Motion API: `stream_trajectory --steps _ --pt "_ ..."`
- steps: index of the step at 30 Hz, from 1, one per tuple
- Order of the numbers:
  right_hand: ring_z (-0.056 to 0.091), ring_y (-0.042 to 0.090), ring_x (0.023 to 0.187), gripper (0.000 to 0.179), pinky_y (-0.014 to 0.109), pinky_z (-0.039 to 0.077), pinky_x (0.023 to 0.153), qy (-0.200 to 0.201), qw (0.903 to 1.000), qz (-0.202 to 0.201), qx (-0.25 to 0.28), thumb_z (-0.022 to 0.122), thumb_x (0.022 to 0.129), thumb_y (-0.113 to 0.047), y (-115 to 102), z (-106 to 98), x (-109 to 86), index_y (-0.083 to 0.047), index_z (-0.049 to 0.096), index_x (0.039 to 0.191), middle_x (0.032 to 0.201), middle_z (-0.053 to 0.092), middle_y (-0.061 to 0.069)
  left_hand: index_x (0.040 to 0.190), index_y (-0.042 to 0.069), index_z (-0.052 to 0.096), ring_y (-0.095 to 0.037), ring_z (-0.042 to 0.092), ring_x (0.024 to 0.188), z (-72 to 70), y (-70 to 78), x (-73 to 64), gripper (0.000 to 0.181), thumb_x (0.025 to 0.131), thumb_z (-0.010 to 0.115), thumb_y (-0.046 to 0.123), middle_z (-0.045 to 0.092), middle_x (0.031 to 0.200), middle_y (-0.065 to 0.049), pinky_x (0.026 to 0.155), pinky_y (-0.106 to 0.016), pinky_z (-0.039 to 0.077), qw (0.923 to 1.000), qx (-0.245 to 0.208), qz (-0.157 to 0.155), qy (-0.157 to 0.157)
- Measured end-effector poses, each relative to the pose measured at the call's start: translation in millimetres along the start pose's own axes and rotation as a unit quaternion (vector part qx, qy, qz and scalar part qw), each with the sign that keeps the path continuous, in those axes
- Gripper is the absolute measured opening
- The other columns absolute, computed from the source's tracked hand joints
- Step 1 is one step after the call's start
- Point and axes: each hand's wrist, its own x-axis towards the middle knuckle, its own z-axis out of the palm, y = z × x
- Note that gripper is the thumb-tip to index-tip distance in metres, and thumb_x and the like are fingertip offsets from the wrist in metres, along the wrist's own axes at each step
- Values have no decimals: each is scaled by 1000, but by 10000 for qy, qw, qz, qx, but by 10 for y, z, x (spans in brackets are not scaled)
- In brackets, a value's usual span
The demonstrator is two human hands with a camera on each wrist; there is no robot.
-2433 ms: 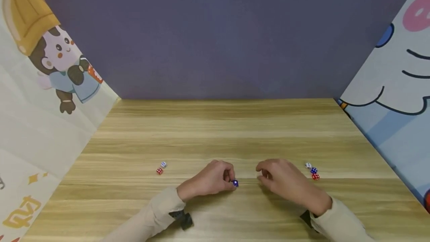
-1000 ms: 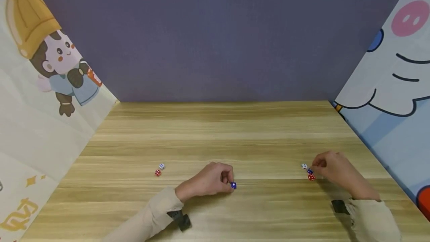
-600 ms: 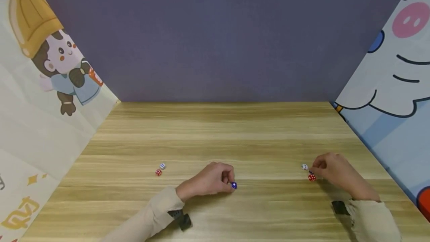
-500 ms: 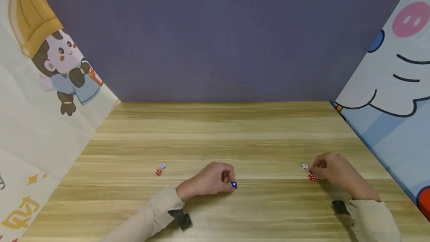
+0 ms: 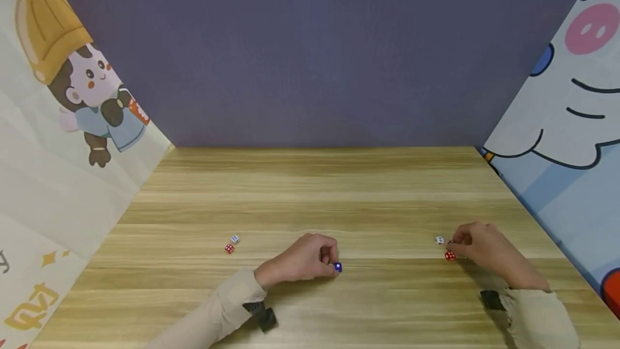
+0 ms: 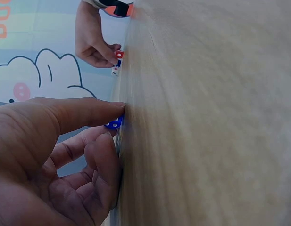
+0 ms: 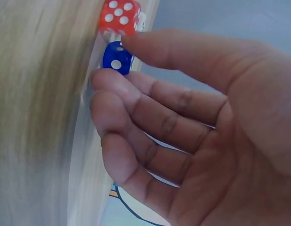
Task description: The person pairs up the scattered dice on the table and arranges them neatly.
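Note:
My left hand (image 5: 304,258) pinches a blue die (image 5: 338,267) between thumb and forefinger at the middle of the table. White dots show on that die in the left wrist view, low between the fingertips. At the right, my right hand (image 5: 484,244) has thumb and fingertips around a second blue die (image 7: 118,59), mostly covered by the fingers in the head view. Right beside it is a red die (image 7: 119,16), its five-dot face showing in the right wrist view. A white die (image 5: 439,241) lies just left of the right fingertips.
Left of the left hand, another white die (image 5: 234,239) and a red die (image 5: 230,249) lie close together on the wood-grain table (image 5: 310,187). A dark panel (image 5: 310,58) stands along the back edge, with cartoon-printed sheets on both sides.
My right hand has moved from the middle, near the left hand, out to the right-hand dice, and its fingers have closed around the blue one. My left hand keeps its pinch in place.

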Motion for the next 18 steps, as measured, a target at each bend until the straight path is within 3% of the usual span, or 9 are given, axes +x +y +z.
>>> stream_trajectory --steps 8,18 --pt "58 10 65 10 31 46 56 -49 10000 -15 85 72 90 -20 2 -31 -4 -10 72 86 74 66 -6 77 14 65 -2 48 54 1 -11 8 18 79 82 7 57 64 8 54 -17 39 10000 67 64 14" --pt "61 12 68 16 33 49 58 60 10000 1 17 72 90 -19 -2 -38 -9 -4 72 91 78 68 -2 77 16 65 -2 47 56 3 -40 20 19 79 82 8 56 63 9 55 -17 38 9999 121 86 14"
